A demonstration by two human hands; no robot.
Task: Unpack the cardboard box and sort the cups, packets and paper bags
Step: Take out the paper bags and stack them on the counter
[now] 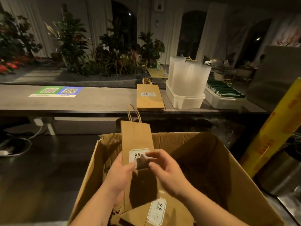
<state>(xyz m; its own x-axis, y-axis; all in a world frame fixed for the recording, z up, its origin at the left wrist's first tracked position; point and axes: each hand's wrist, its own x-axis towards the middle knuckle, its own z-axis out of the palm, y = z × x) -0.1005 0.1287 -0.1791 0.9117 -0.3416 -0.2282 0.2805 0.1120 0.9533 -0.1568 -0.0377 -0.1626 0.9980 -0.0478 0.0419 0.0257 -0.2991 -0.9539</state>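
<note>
Both my hands hold one brown paper bag (136, 139) upright over the cardboard box (195, 144); my left hand (120, 173) grips its left edge, thumb across the front; my right hand (164, 170) pinches it beside the 9.9 label with curled fingers; a second bag (156, 211) lies flat inside the box; beyond the box, on the counter (97, 101), lies a stack of bags (149, 100), with clear cups (187, 75) and green packets (223, 91) in tubs further right.
</note>
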